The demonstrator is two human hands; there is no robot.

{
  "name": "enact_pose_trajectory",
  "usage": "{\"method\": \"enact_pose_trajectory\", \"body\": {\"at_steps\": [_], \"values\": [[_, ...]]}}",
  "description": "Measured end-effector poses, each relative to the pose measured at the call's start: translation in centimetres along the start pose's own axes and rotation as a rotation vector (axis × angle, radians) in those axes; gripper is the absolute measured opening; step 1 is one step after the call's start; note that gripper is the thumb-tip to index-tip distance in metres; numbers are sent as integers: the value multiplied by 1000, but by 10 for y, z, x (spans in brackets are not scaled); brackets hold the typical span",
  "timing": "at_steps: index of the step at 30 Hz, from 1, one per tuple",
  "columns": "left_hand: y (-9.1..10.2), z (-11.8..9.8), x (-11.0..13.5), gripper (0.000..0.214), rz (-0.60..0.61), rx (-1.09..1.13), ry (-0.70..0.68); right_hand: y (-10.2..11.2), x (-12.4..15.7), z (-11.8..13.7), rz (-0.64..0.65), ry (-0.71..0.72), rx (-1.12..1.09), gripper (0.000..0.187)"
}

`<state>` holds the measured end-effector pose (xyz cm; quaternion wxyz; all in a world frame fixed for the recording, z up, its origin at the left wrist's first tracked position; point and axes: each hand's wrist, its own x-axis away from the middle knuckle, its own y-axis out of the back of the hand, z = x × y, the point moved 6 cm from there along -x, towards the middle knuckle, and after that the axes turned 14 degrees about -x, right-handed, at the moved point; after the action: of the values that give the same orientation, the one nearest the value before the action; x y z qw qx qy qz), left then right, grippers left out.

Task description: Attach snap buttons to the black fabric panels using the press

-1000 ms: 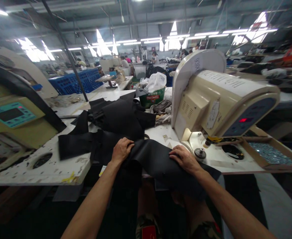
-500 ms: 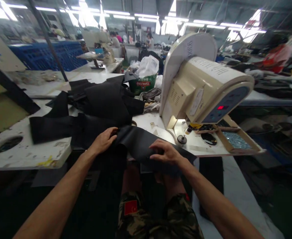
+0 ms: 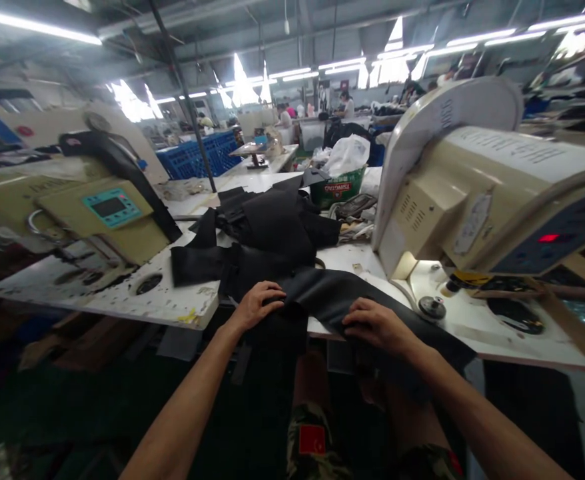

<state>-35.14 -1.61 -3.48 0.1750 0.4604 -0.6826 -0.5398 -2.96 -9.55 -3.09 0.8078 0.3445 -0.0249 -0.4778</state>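
Observation:
A black sheet of cloth or leather (image 3: 322,300) lies over the front edge of the white worktable (image 3: 172,307) and hangs toward my lap. My left hand (image 3: 260,303) grips its left end with the fingers curled over the fold. My right hand (image 3: 377,323) presses on the sheet's near edge, fingers bent and pinching the material. A heap of more black pieces (image 3: 267,230) lies behind my hands on the table.
A cream machine (image 3: 482,193) with a red display stands at right, a round metal die (image 3: 431,307) on its base. A second machine with a teal panel (image 3: 110,207) stands at left. A green bucket (image 3: 342,187) and blue crates (image 3: 197,157) sit behind; people work far off.
My head has turned left, so the left machine has come into view. Both hands stay on the black sheet, the right one now lower on its near edge.

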Motion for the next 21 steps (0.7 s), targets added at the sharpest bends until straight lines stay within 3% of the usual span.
{"method": "enact_pose_trajectory", "body": {"at_steps": [4,16,19,21], "values": [[-4,-2,0,22,5,-23,12,-2,-1,-1,55,13,-92,23],[-6,-7,3,18,-163,-44,82,-12,2,-10,-30,7,-46,17],[-2,0,13,20,-159,-89,85,-4,1,-10,-60,-1,-105,17],[1,4,15,22,-151,-114,74,13,5,-12,-155,-47,-102,34]]}}
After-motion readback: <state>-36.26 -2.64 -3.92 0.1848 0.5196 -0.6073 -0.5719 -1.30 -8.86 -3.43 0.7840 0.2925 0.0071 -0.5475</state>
